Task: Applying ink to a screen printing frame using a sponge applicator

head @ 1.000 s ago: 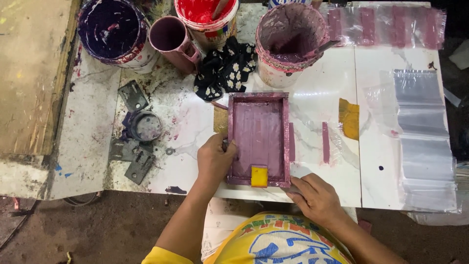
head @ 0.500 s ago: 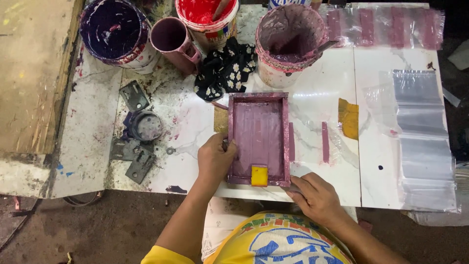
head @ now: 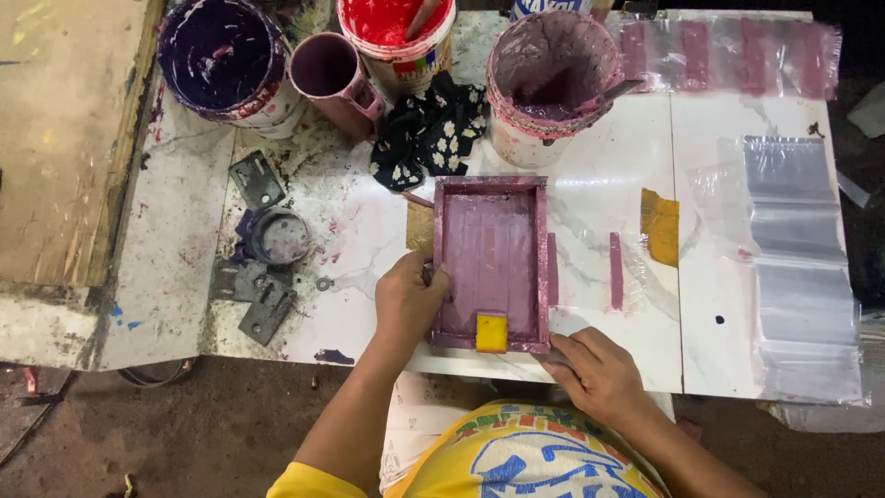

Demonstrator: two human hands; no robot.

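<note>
The fingers of the left hand (head: pixel 408 300) were curled against the left rail of the frame (head: pixel 490 266), pressing it flat; they gripped the rail edge rather than closing round anything loose. The fingers of the right hand (head: pixel 597 373) lay loosely bent at the frame's near right corner, touching the table edge (head: pixel 645 355); whether they pinched anything could not be told.

The frame, a purple-stained rectangular screen, lay on the white table directly ahead of both hands, its long axis running away from the person. The left hand was the nearer, already on it; the frame sat to the right of those fingers and to the left of the right hand. A small yellow block (head: pixel 490 333) rested inside the frame at its near end, between the two hands.

Beyond the frame's far end stood a purple-smeared bucket (head: pixel 551 78) and a flowered black cloth (head: pixel 429 129); further left of these, a red paint bucket (head: pixel 396 41), a mug (head: pixel 330 78) and a dark blue bucket (head: pixel 221 60). Right of the frame lay two purple printed strips (head: pixel 614 269), a yellow patch (head: pixel 660 226) and clear plastic bags (head: pixel 797 267). Left of it lay metal plates (head: pixel 258 295).

Compared with the frames one second and half a second earlier, nothing had shifted: both hands, frame and block kept the same positions.
</note>
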